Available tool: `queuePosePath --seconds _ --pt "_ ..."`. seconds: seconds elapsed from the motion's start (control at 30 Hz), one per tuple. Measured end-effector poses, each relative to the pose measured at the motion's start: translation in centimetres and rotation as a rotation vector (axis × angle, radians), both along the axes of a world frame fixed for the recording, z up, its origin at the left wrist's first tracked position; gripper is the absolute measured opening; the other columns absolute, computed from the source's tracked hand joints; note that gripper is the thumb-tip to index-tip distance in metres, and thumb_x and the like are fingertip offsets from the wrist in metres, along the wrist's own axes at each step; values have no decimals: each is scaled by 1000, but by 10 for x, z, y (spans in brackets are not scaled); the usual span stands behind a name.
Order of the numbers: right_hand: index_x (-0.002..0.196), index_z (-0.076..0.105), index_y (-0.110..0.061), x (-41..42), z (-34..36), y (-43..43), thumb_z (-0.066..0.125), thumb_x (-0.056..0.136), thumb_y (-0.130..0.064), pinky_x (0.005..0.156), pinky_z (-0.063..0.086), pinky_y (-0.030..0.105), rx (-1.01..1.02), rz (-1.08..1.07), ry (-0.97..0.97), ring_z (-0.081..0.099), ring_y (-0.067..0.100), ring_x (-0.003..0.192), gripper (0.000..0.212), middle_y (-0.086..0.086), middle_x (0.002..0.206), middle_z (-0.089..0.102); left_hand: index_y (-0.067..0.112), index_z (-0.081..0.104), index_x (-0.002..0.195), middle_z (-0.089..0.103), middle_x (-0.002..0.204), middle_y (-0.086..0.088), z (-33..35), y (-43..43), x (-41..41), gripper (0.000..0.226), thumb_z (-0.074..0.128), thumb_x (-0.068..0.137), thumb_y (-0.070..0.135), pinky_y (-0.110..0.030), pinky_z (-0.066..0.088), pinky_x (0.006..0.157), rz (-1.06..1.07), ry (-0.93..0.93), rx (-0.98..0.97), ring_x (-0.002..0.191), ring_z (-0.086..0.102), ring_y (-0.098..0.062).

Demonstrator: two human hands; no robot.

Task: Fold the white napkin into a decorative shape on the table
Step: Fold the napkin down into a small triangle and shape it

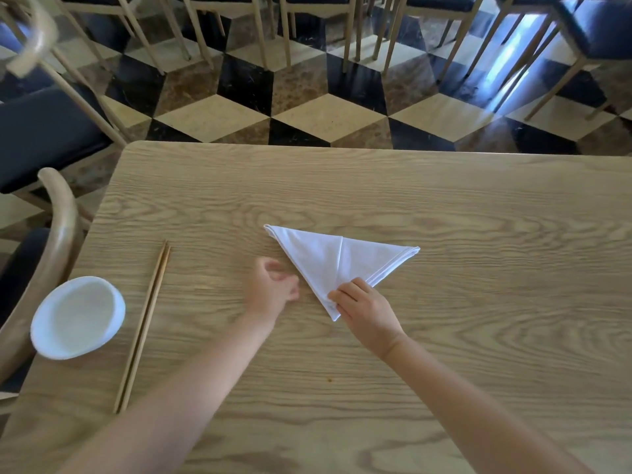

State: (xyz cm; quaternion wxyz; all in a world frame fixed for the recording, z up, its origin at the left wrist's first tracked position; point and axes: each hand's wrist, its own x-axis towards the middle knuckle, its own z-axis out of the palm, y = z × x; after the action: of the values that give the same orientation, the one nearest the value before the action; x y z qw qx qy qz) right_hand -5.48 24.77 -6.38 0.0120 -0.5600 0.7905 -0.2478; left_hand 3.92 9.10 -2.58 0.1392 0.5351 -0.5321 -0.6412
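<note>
1. Nearest, bottom of view: two bare forearms reaching fwd over a light wood-grain table [478, 206], one from lower L, one from lower R.
2. L side of table: pair of wooden chopsticks [145, 323], side by side & touching, running near-to-far, well apart from the cloth. Further L, near the table edge: round white bowl [78, 318], close to the chopsticks but not touching.
3. Beside the table's L edge: chair [61, 227] w/ curved pale-wood back & dark seat.
4. L hand [272, 292]: just L of the cloth, apart from it. Fingers loosely curled, nothing in them. Blurred, so finer finger detail can't be told.
5. R hand [367, 311]: pinches the near tip of the white napkin [328, 258], fingers curled down onto the cloth.
6. White napkin: flat near table centre, folded into a layered triangle. One point toward the person, under the R hand; other two points far-L & far-R. Straight crease from the far edge down toward the near tip. Stacked hems visible along the R edge.
7. Beyond the table's far edge: floor [328, 114] of black, cream & brown diamond tiles.
8. Farthest: row of chairs [581, 35], pale wooden legs, dark blue seats.
</note>
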Motion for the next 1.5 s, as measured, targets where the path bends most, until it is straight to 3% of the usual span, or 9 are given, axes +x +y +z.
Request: queuePosePath --seconds 0.2,0.4,0.53,0.93,1.07,1.17,1.27,1.4,1.5 --pt "90 70 -10 0 2 2 48 83 -17 60 48 27 -5 -42 -179 46 14 82 24 2 81 64 8 54 89 67 79 -16 -4 70 9 17 63 77 -2 -31 60 56 -66 -85 227 60 66 -22" --pt "87 70 -8 0 6 4 62 77 -1 54 50 29 -32 26 -49 54 22 72 15 3 77 64 11 55 80 67 73 -12 -2 83 3 14 68 79 9 -39 59 58 -72 -113 56 52 63 -21" --pt "85 69 -7 3 6 8 74 65 8 51 49 29 -42 36 -8 56 24 66 25 4 74 62 9 54 81 66 72 -12 2 88 3 12 66 79 7 -44 57 57 -70 -118 7 51 60 -22" --pt "90 68 -7 15 -3 20 69 60 14 58 51 31 -37 4 0 52 24 69 36 5 76 61 6 56 80 69 68 -18 2 93 3 8 62 75 4 -44 57 57 -87 -165 -51 51 60 -24" --pt "94 66 -8 20 -6 20 69 59 12 62 51 31 -14 -28 -9 47 21 75 41 3 79 60 4 57 89 66 68 -10 6 91 9 15 60 76 -1 -40 57 62 -63 -114 15 57 64 -23" --pt "106 62 -9 26 -5 28 64 59 8 76 47 29 32 -16 76 46 19 85 51 1 89 62 12 57 97 61 86 -1 3 91 16 21 57 78 1 -30 50 69 -142 -180 -384 74 61 -18" --pt "116 60 -8 32 -5 38 43 67 3 89 39 29 35 -23 85 48 19 95 53 3 104 66 9 61 101 60 98 -3 -7 92 17 22 56 82 -1 -21 39 79 -311 -188 -749 89 55 -18" --pt "123 58 -11 31 -4 50 39 71 0 96 36 28 44 -18 -27 49 16 110 56 1 122 63 11 64 80 63 82 -2 -21 96 15 12 59 82 1 -16 28 71 -403 -204 -860 83 53 -21" --pt "121 59 -13 29 7 53 39 82 -1 91 42 22 -12 -179 -239 52 14 110 46 -1 120 63 12 65 75 62 76 0 -27 96 16 17 59 78 -4 -16 28 71 -411 -197 -918 80 47 -15"
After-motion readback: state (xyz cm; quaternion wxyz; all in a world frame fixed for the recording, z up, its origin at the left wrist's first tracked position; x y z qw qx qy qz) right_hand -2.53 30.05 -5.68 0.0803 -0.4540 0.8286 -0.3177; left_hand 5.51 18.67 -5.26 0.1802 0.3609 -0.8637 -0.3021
